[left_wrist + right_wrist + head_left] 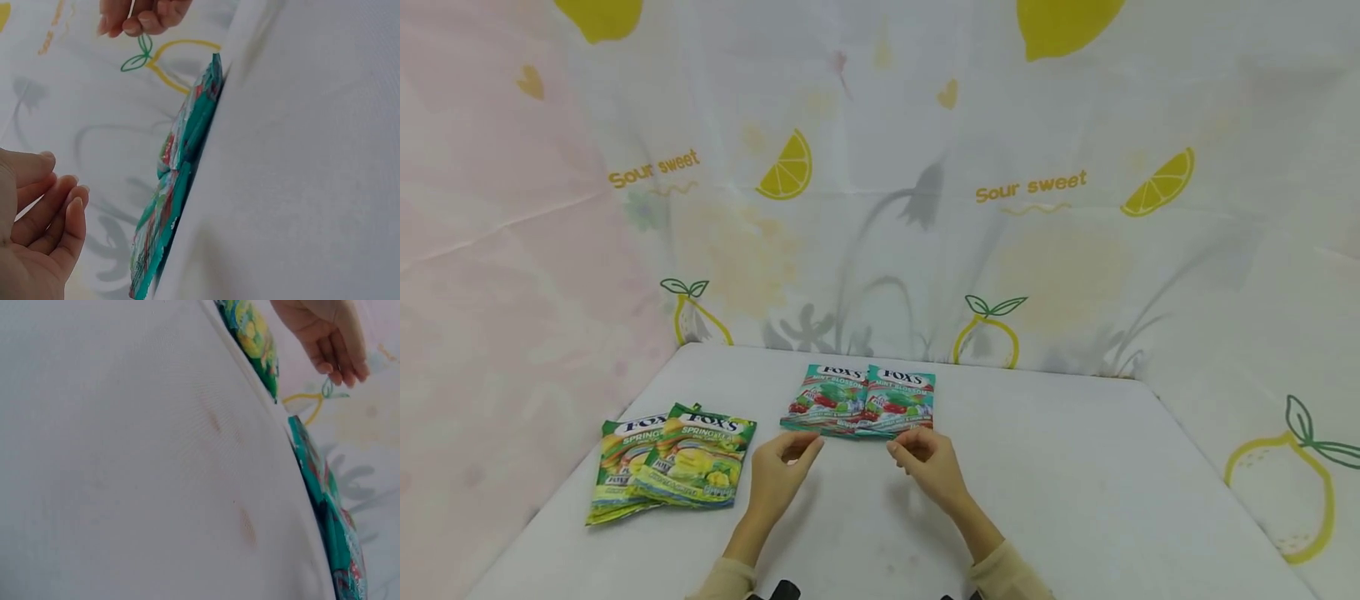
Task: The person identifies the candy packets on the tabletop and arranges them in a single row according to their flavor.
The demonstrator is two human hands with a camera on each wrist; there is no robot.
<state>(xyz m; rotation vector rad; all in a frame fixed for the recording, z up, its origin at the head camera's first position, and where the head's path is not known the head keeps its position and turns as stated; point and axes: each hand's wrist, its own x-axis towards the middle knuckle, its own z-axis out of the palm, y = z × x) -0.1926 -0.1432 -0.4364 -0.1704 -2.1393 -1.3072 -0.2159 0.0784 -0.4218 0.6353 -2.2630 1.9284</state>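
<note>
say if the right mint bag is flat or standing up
Lying flat: the mint bag faces up on the table; the left wrist view shows it edge-on.

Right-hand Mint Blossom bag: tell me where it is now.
In the head view, that bag lies toward the white table's far edge, immediately right of its twin and just beyond the right hand.

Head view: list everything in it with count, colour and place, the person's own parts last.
Mint Blossom bags: two, teal and red, side by side at the table's far middle
Yellow-green Fox's bags: at least two, overlapping, table's left
Table: one, white, beneath the bags
Backdrop: white and pink with yellow lemon prints, behind and at the sides; panel count unclear
Dark objects: two, black, bottom edge
Sleeves: two, beige, at the forearms
Left hand: one, bare, near the teal bags
Right hand: one, bare, likewise
</note>
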